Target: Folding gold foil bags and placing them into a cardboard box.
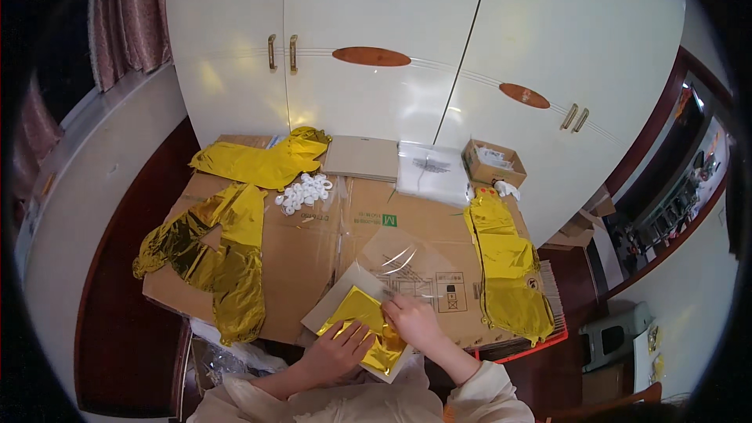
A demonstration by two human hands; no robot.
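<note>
Two limp, crinkled gold foil shapes lie on the left of my cardboard-covered worktop [294, 282]: the darker, mirror-like one [239, 266] at nine o'clock, the brighter one [254, 163] near eleven. Beside the latter I see a heap of small white plastic rings [304, 193].

At six o'clock, nearest me, a folded gold foil sheet [358, 305] rests on a tilted grey card [329, 301]. My left grip [335, 354] lies palm down across the foil, fingers lengthened and slightly spread, pressing rather than pinching. My right grip [409, 319] curls at the foil's two o'clock edge; whether its fingertips are pinched together I cannot tell.

The step in hand looks like flattening and squaring that foil. I'd hold it down with the left, stroke outward from the fold with the right so trapped air escapes, and leave an even card margin around it, going gently on corners that might crease.

A clear plastic sleeve [407, 258] lies just past the card, toward one o'clock. At three o'clock rests a long, folded yellow-gold foil bundle [505, 254].
</note>
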